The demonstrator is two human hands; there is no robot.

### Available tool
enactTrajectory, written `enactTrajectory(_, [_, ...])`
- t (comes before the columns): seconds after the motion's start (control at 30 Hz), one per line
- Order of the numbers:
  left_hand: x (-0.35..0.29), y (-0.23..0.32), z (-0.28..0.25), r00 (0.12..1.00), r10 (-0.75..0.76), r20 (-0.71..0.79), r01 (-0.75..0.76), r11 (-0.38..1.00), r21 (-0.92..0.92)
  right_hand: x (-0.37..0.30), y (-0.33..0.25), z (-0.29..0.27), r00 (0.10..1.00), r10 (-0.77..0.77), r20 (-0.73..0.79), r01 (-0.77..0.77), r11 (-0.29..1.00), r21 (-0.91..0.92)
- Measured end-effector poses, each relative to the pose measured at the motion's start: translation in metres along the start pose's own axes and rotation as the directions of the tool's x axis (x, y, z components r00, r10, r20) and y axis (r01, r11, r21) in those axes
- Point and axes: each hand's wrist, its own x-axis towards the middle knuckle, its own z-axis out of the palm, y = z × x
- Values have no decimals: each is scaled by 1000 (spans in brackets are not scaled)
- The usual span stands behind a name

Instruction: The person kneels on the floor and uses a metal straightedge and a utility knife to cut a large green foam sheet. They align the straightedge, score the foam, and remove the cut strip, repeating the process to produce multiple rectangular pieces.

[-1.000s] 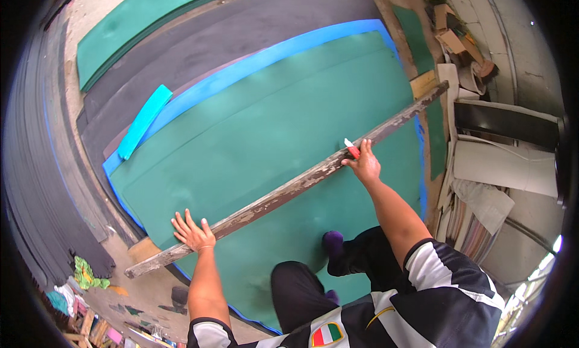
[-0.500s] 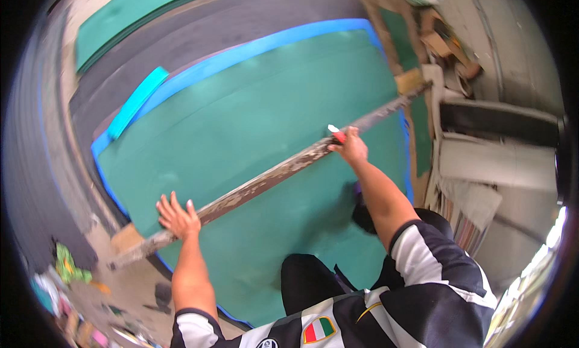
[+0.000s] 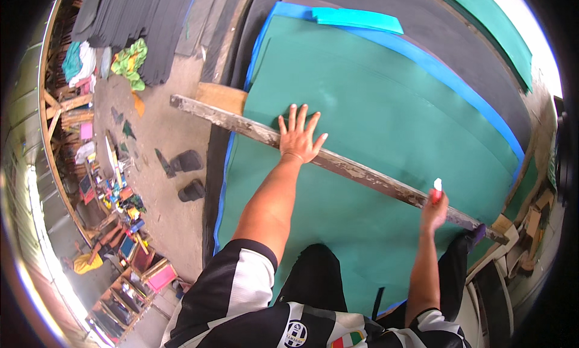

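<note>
Diagonally, a long worn bar [image 3: 362,171] crosses the green sheet [image 3: 386,119]. The left hand [image 3: 298,140] presses on the bar, its grip spread; the right hand [image 3: 435,215], near the bar's right end, has its grip pinching a red, white-tipped tool [image 3: 436,195].

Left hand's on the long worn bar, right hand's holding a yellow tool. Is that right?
Not the colour: in the head view, the right hand holds a red-and-white tool. The left hand is indeed on the long worn bar.

Dark slippers [image 3: 187,161] on the floor [image 3: 169,116], crumpled green-and-yellow cloth [image 3: 129,63] beside stacked dark sheets [image 3: 157,40].
</note>
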Motion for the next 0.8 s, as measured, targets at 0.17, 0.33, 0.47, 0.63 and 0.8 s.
enactTrajectory(0.17, [2, 4, -4, 999, 17, -41, -18, 999, -31, -43, -174, 71, 944, -329, 28, 329, 944, 0])
enactTrajectory(0.33, [3, 3, -2, 998, 17, -61, -21, 997, -72, -59, -221, 105, 930, -364, 53, 367, 928, -67])
enactTrajectory(0.47, [-1, -2, 8, 991, 10, -131, -25, 993, -117, -56, -226, 101, 900, -433, 50, 436, 898, -60])
enactTrajectory(0.63, [7, -39, 5, 744, -358, -564, 166, 917, -363, -55, -221, 102, 917, -385, 105, 394, 916, -80])
enactTrajectory(0.8, [24, -236, 11, -114, -993, -20, 213, -5, -977, -59, -225, 104, 910, -397, 119, 405, 912, -58])
